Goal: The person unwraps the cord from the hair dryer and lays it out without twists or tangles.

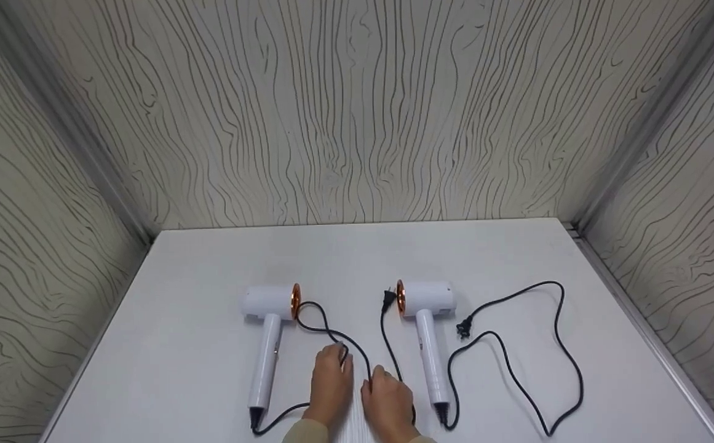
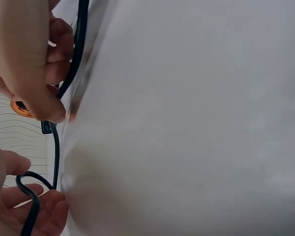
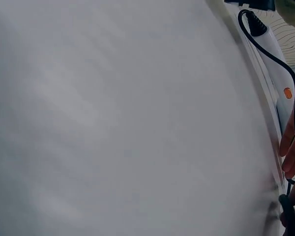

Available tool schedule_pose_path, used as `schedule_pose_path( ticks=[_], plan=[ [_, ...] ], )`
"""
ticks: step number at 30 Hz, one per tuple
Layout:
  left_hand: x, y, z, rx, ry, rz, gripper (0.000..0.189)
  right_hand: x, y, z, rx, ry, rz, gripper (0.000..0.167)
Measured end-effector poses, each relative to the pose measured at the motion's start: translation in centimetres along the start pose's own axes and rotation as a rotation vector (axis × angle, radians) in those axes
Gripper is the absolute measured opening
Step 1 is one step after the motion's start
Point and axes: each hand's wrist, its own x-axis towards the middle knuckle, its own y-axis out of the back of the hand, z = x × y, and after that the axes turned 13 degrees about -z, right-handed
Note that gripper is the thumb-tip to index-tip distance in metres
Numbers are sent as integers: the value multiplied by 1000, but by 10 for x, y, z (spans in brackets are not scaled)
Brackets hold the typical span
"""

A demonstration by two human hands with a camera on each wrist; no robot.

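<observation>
A white hair dryer [image 1: 264, 360] with a copper ring lies on the left, its black cord [image 1: 344, 335] bending into a loop toward both hands. My left hand [image 1: 331, 383] holds the cord between thumb and fingers. Close on its right, my right hand [image 1: 388, 403] pinches another stretch of cord. The left wrist view shows the right hand [image 2: 24, 64] above and the left hand [image 2: 32, 211] below, with cord at both. A plug [image 1: 388, 298] lies beyond the right hand. In the right wrist view, cord crosses the left hand's fingers [image 3: 290, 155].
A second white hair dryer [image 1: 430, 351] lies right of the hands, its copper ring beside the plug. Its own cord [image 1: 569, 354] spreads in wide bends on the right, ending in a plug [image 1: 464, 328]. Wood-grain panels [image 1: 344, 123] enclose the white table [image 1: 178, 277].
</observation>
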Motion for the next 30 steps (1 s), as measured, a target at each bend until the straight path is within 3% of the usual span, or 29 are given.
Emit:
schedule_pose_path(
  ticks=[4,7,16,21,30],
  plan=[
    [7,-3,1,17,-26,60,28,-2,0,0,-6,12,-6,26],
    [11,-3,2,3,-42,57,24,-4,-1,1,-15,26,16,26],
    [14,2,-3,-6,-142,-40,28,-7,-1,0,-9,70,16,22],
    [10,9,-8,-57,-124,-100,30,-9,-2,-2,5,79,9,21],
    [-11,19,-15,-31,-23,-102,26,-8,0,-3,19,72,14,20]
  ],
)
